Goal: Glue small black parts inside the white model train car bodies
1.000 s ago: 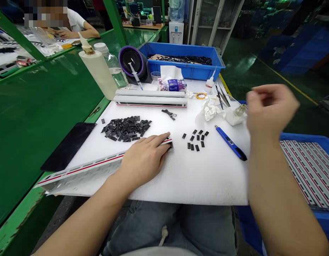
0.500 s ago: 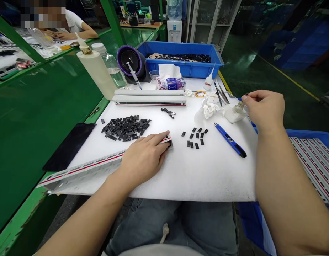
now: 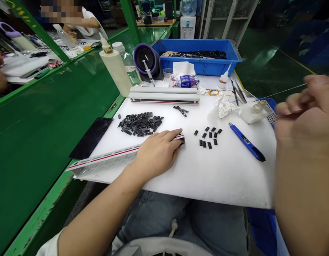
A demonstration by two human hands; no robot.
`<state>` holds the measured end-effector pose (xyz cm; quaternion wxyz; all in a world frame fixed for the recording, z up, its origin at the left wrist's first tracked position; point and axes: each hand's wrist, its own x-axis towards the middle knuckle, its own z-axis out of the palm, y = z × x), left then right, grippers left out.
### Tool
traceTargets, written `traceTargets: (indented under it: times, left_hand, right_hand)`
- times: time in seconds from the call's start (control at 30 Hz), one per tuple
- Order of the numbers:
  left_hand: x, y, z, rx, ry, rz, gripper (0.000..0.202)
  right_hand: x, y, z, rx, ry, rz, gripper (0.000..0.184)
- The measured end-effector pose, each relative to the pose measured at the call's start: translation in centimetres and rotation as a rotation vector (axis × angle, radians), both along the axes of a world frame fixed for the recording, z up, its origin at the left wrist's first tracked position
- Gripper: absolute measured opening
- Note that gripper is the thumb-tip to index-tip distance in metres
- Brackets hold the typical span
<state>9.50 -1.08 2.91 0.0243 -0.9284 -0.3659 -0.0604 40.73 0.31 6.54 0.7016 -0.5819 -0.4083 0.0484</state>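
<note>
My left hand [image 3: 157,153] lies on the right end of a long white strip with a red stripe [image 3: 105,160] and presses it onto the white foam board [image 3: 207,177]. Its fingers curl over the strip's end. My right hand [image 3: 305,117] is raised at the right edge, blurred by motion, fingers pinched on a thin needle-like tool that points left toward a small glue bottle [image 3: 260,105] in a white dish. A small group of black clips [image 3: 208,137] lies between the hands. A large pile of black clips [image 3: 140,123] lies behind the left hand.
A blue pen-like tool [image 3: 247,141], crumpled tissue [image 3: 224,106], two more white strips [image 3: 164,95], tissue pack, syringe, bottles and a blue bin [image 3: 196,58] of black parts stand at the back. A dark phone [image 3: 91,137] lies left. Other people work at the green bench behind.
My right hand has lifted from the glue bottle and moved right and nearer the camera with the thin tool. The view has shifted left. The left hand stays on the strip.
</note>
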Motion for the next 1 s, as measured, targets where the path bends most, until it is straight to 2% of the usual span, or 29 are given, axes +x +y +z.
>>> traceTargets:
  times: [0.03, 0.1, 0.17, 0.23, 0.33, 0.77, 0.9, 1.0]
  left_hand:
    - [0.0, 0.0, 0.0, -0.004, -0.002, -0.001, 0.030]
    - [0.1, 0.1, 0.0, -0.014, -0.009, 0.003, 0.030]
    - [0.1, 0.1, 0.1, -0.016, -0.018, 0.010, 0.030]
    - [0.1, 0.1, 0.1, -0.016, -0.026, 0.015, 0.030]
    - [0.1, 0.0, 0.1, -0.025, -0.038, 0.011, 0.030]
    - [0.1, 0.1, 0.2, -0.031, -0.023, 0.003, 0.030]
    - [0.1, 0.1, 0.1, -0.026, -0.029, 0.004, 0.031]
    - [0.1, 0.1, 0.1, -0.019, -0.032, 0.005, 0.031]
  right_hand:
    - [-1.8, -0.5, 0.0, 0.037, 0.164, 0.181, 0.010]
    - [-5.5, -1.4, -0.6, -0.015, 0.339, 0.514, 0.002]
    - [-8.6, -2.3, -1.6, -0.102, 0.334, 0.701, 0.003]
    - [-10.5, -2.9, -2.5, -0.189, 0.234, 0.789, 0.003]
    - [-11.2, -3.2, -3.3, -0.262, 0.149, 0.826, 0.006]
    - [-11.3, -2.6, -4.2, -0.333, 0.073, 0.796, 0.010]
    - [-11.1, -2.6, -3.9, -0.321, 0.123, 0.795, 0.011]
    - [-10.0, -2.0, -2.8, -0.245, 0.250, 0.727, 0.009]
